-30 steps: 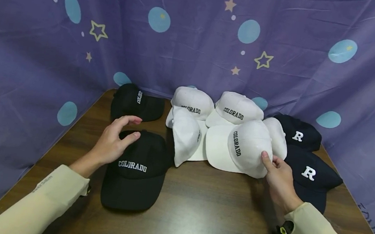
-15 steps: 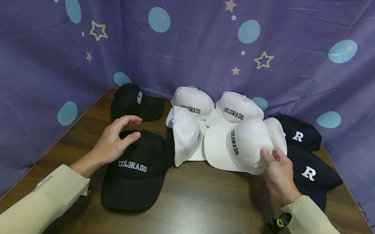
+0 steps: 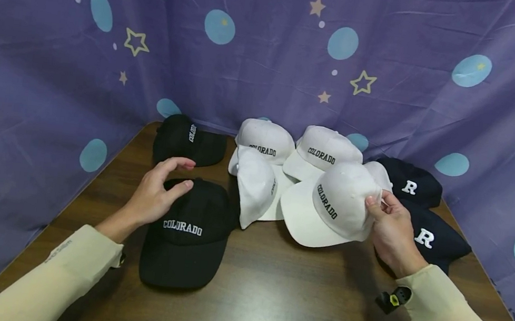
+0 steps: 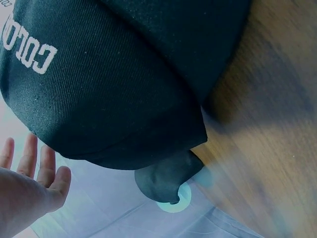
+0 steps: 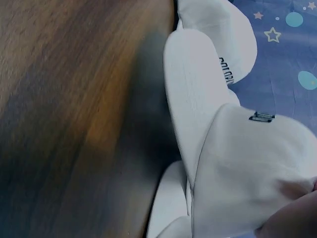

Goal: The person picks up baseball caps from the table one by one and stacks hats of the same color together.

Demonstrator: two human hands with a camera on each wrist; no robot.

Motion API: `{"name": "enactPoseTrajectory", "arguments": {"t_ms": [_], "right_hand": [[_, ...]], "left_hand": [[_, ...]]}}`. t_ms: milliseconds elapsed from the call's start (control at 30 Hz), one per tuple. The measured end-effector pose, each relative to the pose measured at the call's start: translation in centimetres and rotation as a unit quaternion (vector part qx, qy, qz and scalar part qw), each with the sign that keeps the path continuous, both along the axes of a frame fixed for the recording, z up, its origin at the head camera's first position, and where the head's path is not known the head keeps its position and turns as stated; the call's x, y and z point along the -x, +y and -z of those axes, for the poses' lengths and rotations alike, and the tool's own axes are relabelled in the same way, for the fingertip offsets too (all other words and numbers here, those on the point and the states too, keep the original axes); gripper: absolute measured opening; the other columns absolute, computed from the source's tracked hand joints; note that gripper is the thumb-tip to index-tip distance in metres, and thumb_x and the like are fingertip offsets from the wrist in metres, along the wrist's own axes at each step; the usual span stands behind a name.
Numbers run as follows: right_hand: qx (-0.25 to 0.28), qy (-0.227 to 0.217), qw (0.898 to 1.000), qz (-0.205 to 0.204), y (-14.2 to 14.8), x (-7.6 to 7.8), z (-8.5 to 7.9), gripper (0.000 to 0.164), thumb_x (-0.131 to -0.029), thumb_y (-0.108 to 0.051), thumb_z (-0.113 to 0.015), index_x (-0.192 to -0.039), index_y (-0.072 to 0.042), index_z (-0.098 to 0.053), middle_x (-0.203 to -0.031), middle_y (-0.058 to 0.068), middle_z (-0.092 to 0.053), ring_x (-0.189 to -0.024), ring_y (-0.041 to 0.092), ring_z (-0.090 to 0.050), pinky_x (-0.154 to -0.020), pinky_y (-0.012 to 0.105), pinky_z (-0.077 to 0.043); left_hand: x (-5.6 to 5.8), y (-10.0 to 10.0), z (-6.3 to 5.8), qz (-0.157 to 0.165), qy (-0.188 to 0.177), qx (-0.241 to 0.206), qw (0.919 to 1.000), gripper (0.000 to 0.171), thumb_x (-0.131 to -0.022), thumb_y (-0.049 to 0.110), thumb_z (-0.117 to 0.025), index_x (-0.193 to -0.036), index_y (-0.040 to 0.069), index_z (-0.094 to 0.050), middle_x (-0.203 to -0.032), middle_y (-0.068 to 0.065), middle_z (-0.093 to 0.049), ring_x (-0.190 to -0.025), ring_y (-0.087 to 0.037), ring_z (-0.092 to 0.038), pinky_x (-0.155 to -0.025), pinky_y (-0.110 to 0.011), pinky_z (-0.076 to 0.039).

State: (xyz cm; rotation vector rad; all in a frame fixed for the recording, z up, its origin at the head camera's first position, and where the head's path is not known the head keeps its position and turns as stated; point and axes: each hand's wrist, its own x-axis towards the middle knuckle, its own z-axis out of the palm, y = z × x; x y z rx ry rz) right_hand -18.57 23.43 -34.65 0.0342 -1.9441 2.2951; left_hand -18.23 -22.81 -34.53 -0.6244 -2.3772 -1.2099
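My right hand (image 3: 395,229) pinches the back edge of a white baseball cap (image 3: 346,199) lettered COLORADO, thumb on the near side. The cap is tilted, its brim (image 5: 193,84) pointing left and toward me. It overlaps another white cap (image 3: 380,174) behind it, mostly hidden. My left hand (image 3: 155,194) hovers at the crown of a black COLORADO cap (image 3: 188,227), thumb and fingers spread apart. In the left wrist view, those fingers (image 4: 47,166) stand beside the black cap's crown (image 4: 109,89), gripping nothing.
More white caps (image 3: 254,189) stand in the middle, with two others (image 3: 265,137) (image 3: 327,150) behind. A second black cap (image 3: 188,142) sits at the back left. Navy R caps (image 3: 409,183) (image 3: 440,234) lie right. A purple curtain (image 3: 270,50) surrounds the wooden table (image 3: 270,299).
The right hand has turned the white cap, so its brim has swung down toward me, and the hand has shifted slightly right and up. The left hand has stayed still.
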Motion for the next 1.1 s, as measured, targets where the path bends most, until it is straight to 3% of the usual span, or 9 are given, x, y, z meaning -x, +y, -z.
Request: {"name": "enactPoseTrajectory", "arguments": {"t_ms": [333,600,800,1100], "right_hand": [[0.020,0.052,0.994,-0.096,1.0,0.1,-0.4,0.014,-0.095,-0.008,-0.056,-0.108,-0.005,-0.056,-0.094,0.001,-0.062,-0.088,0.012,-0.060,-0.074,0.024,-0.050],[-0.035,0.058,0.985,-0.156,1.0,0.1,-0.1,0.009,-0.097,-0.006,-0.051,-0.104,-0.007,-0.057,-0.092,0.000,-0.064,-0.083,0.012,-0.061,-0.069,0.026,-0.052],[-0.069,0.056,0.975,-0.206,1.2,0.3,-0.1,0.013,-0.098,-0.006,-0.048,-0.109,-0.005,-0.054,-0.097,0.001,-0.064,-0.086,0.014,-0.062,-0.071,0.029,-0.053],[-0.087,0.064,0.950,-0.293,1.1,0.8,0.2,0.010,-0.099,-0.002,-0.043,-0.107,-0.002,-0.051,-0.102,0.003,-0.062,-0.090,0.014,-0.060,-0.073,0.027,-0.052]], "left_hand": [[0.2,-0.2,0.1,0.003,0.003,0.000,1.0000,0.037,-0.088,0.012,-0.062,-0.124,0.009,-0.055,-0.119,-0.009,-0.057,-0.113,-0.026,-0.046,-0.094,-0.049,-0.032],[0.2,0.0,0.1,0.001,-0.003,0.005,1.0000,0.036,-0.089,0.015,-0.062,-0.124,0.012,-0.056,-0.119,-0.007,-0.057,-0.114,-0.023,-0.045,-0.095,-0.048,-0.032],[0.1,0.1,0.1,0.001,-0.003,0.004,1.0000,0.035,-0.089,0.015,-0.062,-0.123,0.011,-0.056,-0.119,-0.007,-0.057,-0.114,-0.023,-0.045,-0.095,-0.048,-0.031],[0.2,0.1,0.1,0.001,-0.001,0.003,1.0000,0.035,-0.089,0.015,-0.062,-0.123,0.011,-0.056,-0.119,-0.009,-0.057,-0.113,-0.023,-0.045,-0.095,-0.048,-0.032]]}}
